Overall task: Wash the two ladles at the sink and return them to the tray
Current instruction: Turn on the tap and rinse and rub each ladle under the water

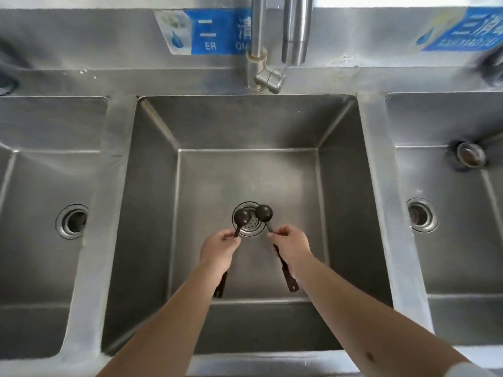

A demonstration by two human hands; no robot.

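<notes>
Two small dark ladles hang over the middle steel sink basin [245, 126]. My left hand [219, 250] grips the left ladle [242, 216] near its bowl; its handle end sticks out below my wrist. My right hand [292, 247] grips the right ladle [263, 213] the same way, with the handle trailing down beside my forearm. Both bowls sit side by side above the round drain strainer [250, 227]. The tap spout [295, 31] stands above the far rim, and I see no water stream. No tray is in view.
Two more steel basins flank the middle one, the left basin [40, 172] and the right basin [449, 180], each with a round drain. A metal plug [468, 155] lies in the right basin. Blue labels [206, 32] are stuck on the backsplash.
</notes>
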